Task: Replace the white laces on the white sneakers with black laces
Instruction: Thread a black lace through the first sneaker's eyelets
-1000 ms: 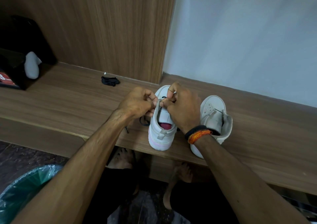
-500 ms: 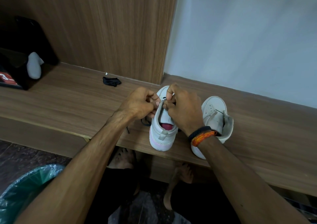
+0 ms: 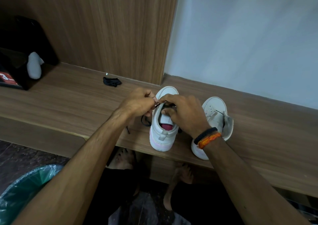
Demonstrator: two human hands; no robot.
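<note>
1. The wooden shelf runs across the view, with a wood panel behind its left part and a pale wall behind its right.
2. A bin lined with a green bag stands on the floor at lower left.
3. A dark box sits at the shelf's far left, with a white object leaning just beside it.
4. The left sneaker stands on the shelf near its front edge, heel toward the camera, its pink insole showing.
5. The right sneaker stands just beside it, heel at the shelf edge, tongue flopped open, no lace visible in its eyelets.
6. The right hand, with black and orange bands on the wrist, rests over the left sneaker's tongue, its fingers curled and pinching the black lace at the eyelets.
7. The left hand is curled at the shoe's left side, pinching the same lace near the right hand's fingertips.
8. The lace's free length loops down onto the shelf left of the shoe, its tip lying near the front edge.
9. A second black lace, bundled, lies farther back near the panel, well apart from the shoes.
</note>
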